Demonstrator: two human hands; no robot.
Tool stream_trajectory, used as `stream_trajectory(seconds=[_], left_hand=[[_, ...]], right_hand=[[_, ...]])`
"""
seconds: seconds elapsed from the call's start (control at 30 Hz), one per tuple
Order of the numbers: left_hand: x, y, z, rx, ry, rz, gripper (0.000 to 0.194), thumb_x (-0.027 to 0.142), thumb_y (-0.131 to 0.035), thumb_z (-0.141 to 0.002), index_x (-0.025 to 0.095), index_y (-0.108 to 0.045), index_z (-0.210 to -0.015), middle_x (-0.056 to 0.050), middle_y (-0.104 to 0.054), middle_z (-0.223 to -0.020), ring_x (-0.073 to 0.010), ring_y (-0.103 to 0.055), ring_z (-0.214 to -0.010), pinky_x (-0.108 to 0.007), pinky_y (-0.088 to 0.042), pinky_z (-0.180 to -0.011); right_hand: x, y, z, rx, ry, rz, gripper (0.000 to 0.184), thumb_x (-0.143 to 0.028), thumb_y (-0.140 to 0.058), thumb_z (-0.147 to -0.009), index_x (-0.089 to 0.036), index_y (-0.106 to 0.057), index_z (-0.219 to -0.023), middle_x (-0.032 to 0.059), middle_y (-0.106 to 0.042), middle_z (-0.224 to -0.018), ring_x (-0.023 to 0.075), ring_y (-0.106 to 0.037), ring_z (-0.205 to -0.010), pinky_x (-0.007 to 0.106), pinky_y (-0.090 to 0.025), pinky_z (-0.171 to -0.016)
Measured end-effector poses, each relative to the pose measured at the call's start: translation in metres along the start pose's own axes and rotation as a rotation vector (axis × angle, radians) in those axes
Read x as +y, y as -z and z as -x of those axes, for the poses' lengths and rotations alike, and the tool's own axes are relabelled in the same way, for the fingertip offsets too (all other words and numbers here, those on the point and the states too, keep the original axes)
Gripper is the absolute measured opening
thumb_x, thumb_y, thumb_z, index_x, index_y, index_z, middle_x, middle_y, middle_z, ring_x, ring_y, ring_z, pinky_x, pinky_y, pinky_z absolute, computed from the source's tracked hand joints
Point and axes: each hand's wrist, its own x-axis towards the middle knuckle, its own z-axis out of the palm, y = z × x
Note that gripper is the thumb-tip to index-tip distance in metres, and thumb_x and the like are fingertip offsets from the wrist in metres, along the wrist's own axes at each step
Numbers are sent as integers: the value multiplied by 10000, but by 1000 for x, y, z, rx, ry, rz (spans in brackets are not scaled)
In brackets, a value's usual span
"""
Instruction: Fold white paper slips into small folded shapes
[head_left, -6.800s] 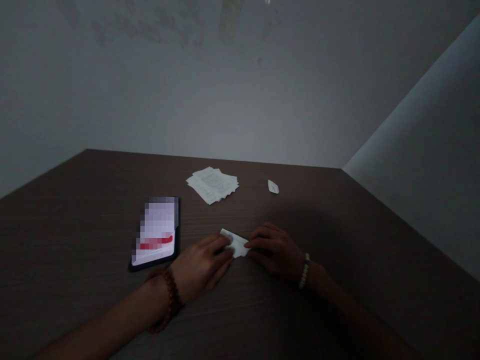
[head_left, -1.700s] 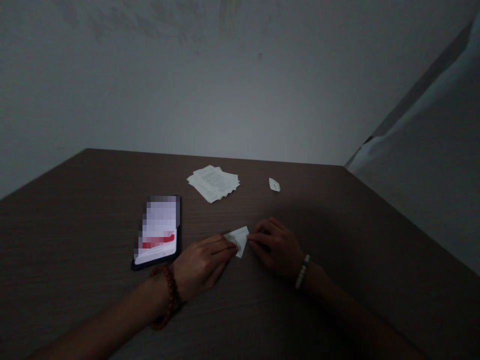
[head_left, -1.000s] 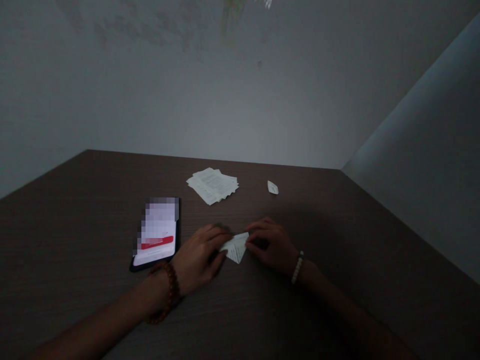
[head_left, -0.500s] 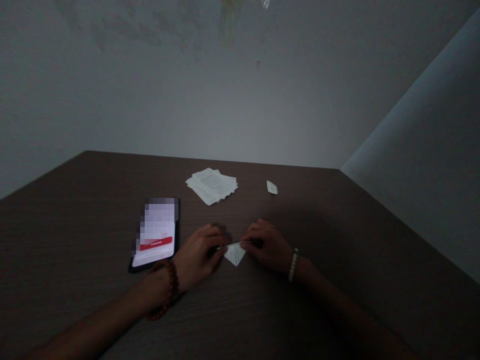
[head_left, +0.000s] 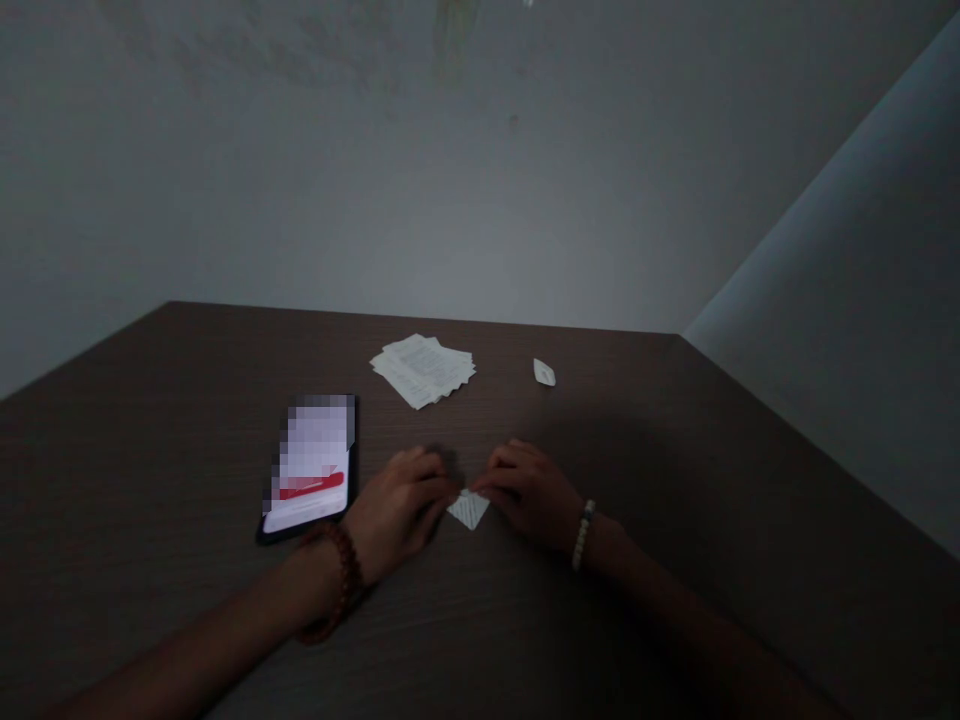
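A small folded piece of printed paper [head_left: 469, 511] lies on the table between my hands, one corner pointing toward me. My left hand [head_left: 401, 500], with a brown bead bracelet at the wrist, pinches its left side. From the other side my right hand [head_left: 529, 492], wearing a pale bead bracelet, pinches the upper right edge. Both hands have their fingers closed and rest low over the tabletop. The fingers hide the paper's upper corners.
Beyond my hands lies a loose stack of printed paper sheets [head_left: 424, 370]. A small folded paper piece [head_left: 544, 373] sits to its right. A phone [head_left: 306, 500] with a lit screen is left of my left hand. The brown table [head_left: 225, 350] meets a grey wall [head_left: 480, 200].
The fingertips of both hands have come slightly closer together along the paper's upper edge. Less of the paper shows, and it looks more diamond-shaped. The stack and phone stay put.
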Motion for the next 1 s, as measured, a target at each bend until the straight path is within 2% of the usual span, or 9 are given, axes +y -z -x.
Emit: stream_trajectory(seconds=[0.17, 0.3, 0.43, 0.6, 0.87, 1.0], left_hand=[[4, 4, 0, 4, -55, -116, 216, 138, -450, -895, 163, -646, -810, -64, -572, -822, -205, -478, -780, -332, -371, -671], [9, 8, 3, -8, -134, -212, 218, 169, -434, -901, 157, -650, -867, -73, -560, -831, -213, -487, -788, -354, -381, -692], [12, 9, 5, 19, -174, -248, 232, 200, -424, -911, 158, -652, -922, -69, -554, -819, -214, -493, -779, -359, -382, -687], [15, 11, 4, 53, -226, -308, 215, 196, -451, -896, 152, -661, -886, -61, -569, -784, -213, -509, -785, -359, -384, -701], [18, 6, 6, 156, -213, -373, 300, 201, -437, -928, 158, -650, -721, -28, -551, -655, -166, -477, -655, -320, -364, -640], [16, 6, 6, 129, -122, -327, 285, 225, -440, -932, 165, -657, -757, -41, -560, -710, -172, -481, -676, -316, -372, -630]], right_hand=[[-5, 12, 5, -54, 99, 80, 151, -201, -543, -886, -214, -670, -967, 47, -584, -913, 182, -463, -838, 321, -387, -755], [-11, 20, 9, -90, 83, 78, 159, -244, -566, -868, -207, -657, -994, 54, -564, -956, 185, -468, -869, 340, -389, -786], [-13, 16, 8, -57, 47, 79, 152, -242, -524, -902, -199, -669, -918, 47, -574, -915, 176, -475, -849, 334, -384, -768], [-9, 13, 10, -12, 57, 111, 122, -269, -575, -867, -213, -683, -861, 44, -588, -882, 184, -481, -836, 339, -383, -746], [-7, 18, 17, 14, -6, 141, 134, -264, -582, -855, -198, -661, -769, 40, -601, -866, 181, -490, -836, 340, -399, -761], [-9, 14, 11, 7, -61, 157, 127, -277, -602, -851, -181, -621, -769, 45, -601, -861, 185, -491, -836, 341, -409, -786]])
